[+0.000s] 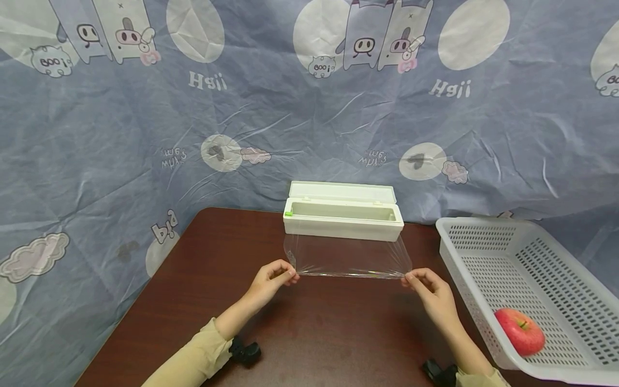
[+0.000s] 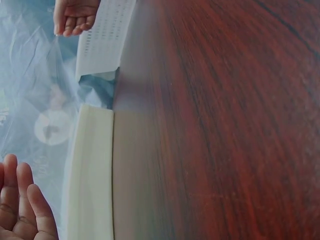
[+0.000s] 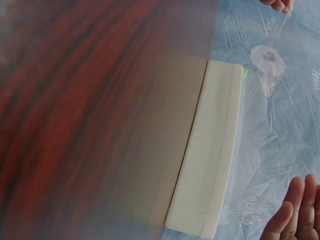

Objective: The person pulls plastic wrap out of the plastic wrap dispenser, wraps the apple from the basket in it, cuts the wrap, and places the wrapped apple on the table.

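Note:
A thin sheet of clear cling film [image 1: 349, 275] stretches from a white cling film box [image 1: 343, 228] toward me. Its near left corner is pinched between thumb and fingers of my left hand [image 1: 272, 278]. My right hand [image 1: 432, 294] pinches the near right corner the same way. Between the two hands the front edge runs taut and gathers into creases at each pinch. The box's lid [image 1: 342, 191] is raised at the back, and a small green piece [image 1: 288, 213] shows at its left end. In the right wrist view, the film passes beside the box front [image 3: 202, 155].
A white perforated plastic basket [image 1: 476, 301] stands on the right of the dark wooden table [image 1: 338, 333], with a red apple [image 1: 519, 331] in it. Behind the table hangs a blue-grey patterned cloth [image 1: 300, 123].

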Tool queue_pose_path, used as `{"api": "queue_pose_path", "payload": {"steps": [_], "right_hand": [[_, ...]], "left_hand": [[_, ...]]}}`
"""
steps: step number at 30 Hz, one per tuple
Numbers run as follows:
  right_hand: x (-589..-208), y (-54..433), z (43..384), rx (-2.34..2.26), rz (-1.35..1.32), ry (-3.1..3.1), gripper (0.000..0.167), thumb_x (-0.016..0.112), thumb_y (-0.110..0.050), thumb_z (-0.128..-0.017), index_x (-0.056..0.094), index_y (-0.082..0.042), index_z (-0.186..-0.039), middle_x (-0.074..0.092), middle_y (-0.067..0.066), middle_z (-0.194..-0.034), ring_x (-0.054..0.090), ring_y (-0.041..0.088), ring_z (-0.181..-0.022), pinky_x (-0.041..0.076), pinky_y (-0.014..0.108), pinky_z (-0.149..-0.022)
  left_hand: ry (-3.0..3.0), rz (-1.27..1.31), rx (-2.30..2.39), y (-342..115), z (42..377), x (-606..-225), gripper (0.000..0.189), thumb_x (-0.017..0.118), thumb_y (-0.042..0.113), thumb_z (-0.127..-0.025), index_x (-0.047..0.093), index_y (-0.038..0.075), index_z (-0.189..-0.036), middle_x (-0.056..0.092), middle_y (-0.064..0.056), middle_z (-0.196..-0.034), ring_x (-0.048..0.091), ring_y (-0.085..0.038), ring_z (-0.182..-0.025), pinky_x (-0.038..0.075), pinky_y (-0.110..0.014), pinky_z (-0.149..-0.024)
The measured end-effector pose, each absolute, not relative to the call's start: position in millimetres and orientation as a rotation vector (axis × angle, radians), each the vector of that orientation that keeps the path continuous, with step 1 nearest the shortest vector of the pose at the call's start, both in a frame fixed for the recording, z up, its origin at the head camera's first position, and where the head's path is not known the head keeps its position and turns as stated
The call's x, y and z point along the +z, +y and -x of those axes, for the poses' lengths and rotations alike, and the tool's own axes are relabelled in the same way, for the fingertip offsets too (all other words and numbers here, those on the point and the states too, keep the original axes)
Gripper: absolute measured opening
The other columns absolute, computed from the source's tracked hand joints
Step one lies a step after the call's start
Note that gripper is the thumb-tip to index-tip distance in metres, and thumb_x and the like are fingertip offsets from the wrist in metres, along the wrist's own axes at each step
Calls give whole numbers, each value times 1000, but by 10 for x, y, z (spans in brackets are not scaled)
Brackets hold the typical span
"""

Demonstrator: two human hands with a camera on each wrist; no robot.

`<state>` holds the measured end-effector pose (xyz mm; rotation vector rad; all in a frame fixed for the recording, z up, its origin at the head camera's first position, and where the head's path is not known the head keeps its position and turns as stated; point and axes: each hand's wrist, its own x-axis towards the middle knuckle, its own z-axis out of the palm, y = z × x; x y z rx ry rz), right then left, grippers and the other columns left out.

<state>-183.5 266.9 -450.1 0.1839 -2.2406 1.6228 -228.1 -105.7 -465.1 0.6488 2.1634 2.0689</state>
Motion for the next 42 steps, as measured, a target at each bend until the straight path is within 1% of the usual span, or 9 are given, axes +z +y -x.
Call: {"api": "queue_pose_path", "payload": {"steps": [3, 5, 10, 13, 17, 19, 27, 32, 42], "right_hand": [[-4529, 2675, 1819, 1634, -199, -2223, 12, 56, -4, -93, 61, 7, -95, 69, 9, -82, 66, 8, -76, 52, 21, -70], [-4536, 2673, 1802, 1643, -212, -2210, 11, 56, -3, -93, 61, 8, -95, 69, 9, -82, 67, 9, -76, 52, 20, -70], [-4497, 2635, 1734, 1635, -223, -2206, 11, 56, -1, -93, 60, 8, -93, 69, 12, -81, 67, 10, -75, 52, 20, -70], [-4501, 2634, 1715, 1621, -215, -2211, 10, 56, -3, -93, 61, 6, -92, 69, 13, -81, 67, 11, -75, 52, 20, -69], [-4535, 2660, 1710, 1622, -253, -2202, 11, 57, -8, -94, 60, 2, -91, 69, 9, -80, 66, 10, -76, 51, 19, -69], [-4539, 2668, 1701, 1626, -285, -2190, 11, 57, -8, -94, 60, 2, -90, 69, 7, -80, 66, 10, -77, 51, 18, -69], [-4505, 2621, 1612, 1626, -223, -2193, 9, 56, -3, -93, 60, 4, -89, 68, 8, -78, 65, 10, -75, 50, 19, -69], [-4505, 2597, 1559, 1639, -206, -2192, 9, 56, -1, -92, 60, 6, -88, 67, 14, -77, 66, 12, -75, 51, 19, -70], [-4507, 2597, 1470, 1661, -227, -2185, 7, 55, 2, -92, 59, 7, -88, 67, 7, -75, 66, 12, -73, 51, 19, -72]], "left_hand": [[2164, -659, 2083, -1063, 2252, -4637, 14, 55, 2, -93, 58, -12, -94, 65, -28, -93, 64, -32, -87, 52, -32, -76], [2161, -680, 2100, -1067, 2230, -4630, 15, 56, 5, -93, 58, -10, -93, 66, -25, -92, 65, -27, -85, 52, -30, -75], [2159, -687, 2109, -1062, 2172, -4588, 15, 56, 5, -93, 58, -10, -92, 65, -27, -91, 65, -19, -83, 52, -29, -75], [2151, -681, 2115, -1060, 2151, -4586, 13, 55, 1, -93, 58, -12, -92, 63, -30, -92, 64, -19, -83, 52, -31, -75], [2152, -688, 2114, -1044, 2035, -4442, 12, 52, -3, -92, 56, -15, -92, 62, -33, -92, 64, -31, -85, 52, -39, -78], [2154, -700, 2116, -1038, 1981, -4377, 12, 52, -4, -92, 55, -16, -91, 61, -35, -91, 64, -32, -85, 52, -39, -78], [2148, -733, 2131, -1068, 1985, -4496, 11, 52, -5, -92, 56, -16, -91, 61, -35, -90, 64, -18, -82, 51, -28, -74], [2127, -762, 2152, -1098, 2004, -4615, 10, 52, -4, -92, 57, -12, -90, 62, -33, -89, 64, -15, -81, 51, -27, -73], [2133, -809, 2156, -1117, 1915, -4648, 12, 55, 2, -92, 58, -10, -90, 63, -30, -86, 63, -13, -80, 51, -28, -73]]}}
